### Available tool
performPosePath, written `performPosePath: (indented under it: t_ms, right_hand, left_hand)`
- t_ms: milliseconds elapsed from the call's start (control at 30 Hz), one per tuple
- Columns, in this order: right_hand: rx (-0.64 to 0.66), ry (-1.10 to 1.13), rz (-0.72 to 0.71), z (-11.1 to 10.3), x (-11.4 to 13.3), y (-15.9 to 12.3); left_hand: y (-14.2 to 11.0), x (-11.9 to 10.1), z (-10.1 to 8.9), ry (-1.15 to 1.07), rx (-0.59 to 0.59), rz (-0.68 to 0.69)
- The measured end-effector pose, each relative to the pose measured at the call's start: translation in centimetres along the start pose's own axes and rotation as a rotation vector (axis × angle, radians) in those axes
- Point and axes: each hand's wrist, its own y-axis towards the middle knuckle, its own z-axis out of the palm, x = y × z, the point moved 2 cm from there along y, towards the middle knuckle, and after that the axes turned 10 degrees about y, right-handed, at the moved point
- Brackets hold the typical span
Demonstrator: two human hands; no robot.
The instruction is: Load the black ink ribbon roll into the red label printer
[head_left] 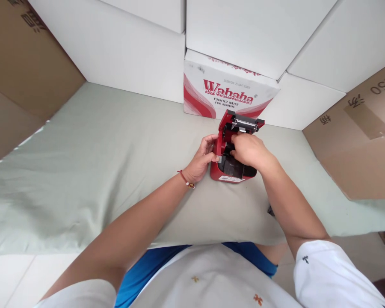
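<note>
A small red label printer [216, 173] with a black inside stands on the cloth-covered surface, its lid [244, 122] raised at the back. My left hand [203, 157] holds the left side of the printer, with the thumb at its upper edge near a small grey piece. Inside the open compartment is my right hand [248, 149], reaching in from the right with bent fingers. Whatever those fingers touch is hidden among the dark parts. A white sticker [231, 179] is on the printer's near face.
Behind the printer sits a Wahaha water carton [231, 92], among stacked white boxes [137, 55]. Brown cartons flank the surface at left [16, 85] and right [359, 137]. A small dark object [270, 211] lies partly under my right forearm. The pale green cloth [93, 171] has folds.
</note>
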Motion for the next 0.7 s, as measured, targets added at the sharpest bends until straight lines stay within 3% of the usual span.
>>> performPosePath:
  t_ms: [167, 267, 333, 433, 567, 633, 700]
  right_hand:
    - [-0.155, 0.187, -0.041, -1.1, -1.4, -4.4]
    - [-0.276, 0.548, -0.068, -1.4, -4.6, -8.2]
    - [-0.271, 0.723, -0.021, -0.9, -7.5, -10.4]
    - [-0.184, 0.798, 0.084, 1.5, -11.4, -12.3]
    - [0.008, 0.840, 0.106, 6.4, -13.1, -12.4]
    - [-0.020, 0.858, 0.125, 8.4, -13.5, -12.3]
    - [-0.170, 0.849, 0.194, 9.6, -14.5, -12.6]
  left_hand:
    - [0.0, 0.0, -0.1, -0.015, -0.004, -0.012]
    - [0.0, 0.0, -0.2, -0.009, 0.008, 0.005]
    - [0.0, 0.0, -0.3, -0.006, 0.017, 0.006]
    - [-0.1, 0.0, -0.3, -0.005, 0.016, 0.001]
    - [-0.1, 0.0, -0.5, -0.004, 0.000, 0.000]
    - [-0.1, 0.0, -0.6, -0.003, 0.001, 0.004]
    - [-0.1, -0.1, -0.6, 0.003, 0.002, 0.003]
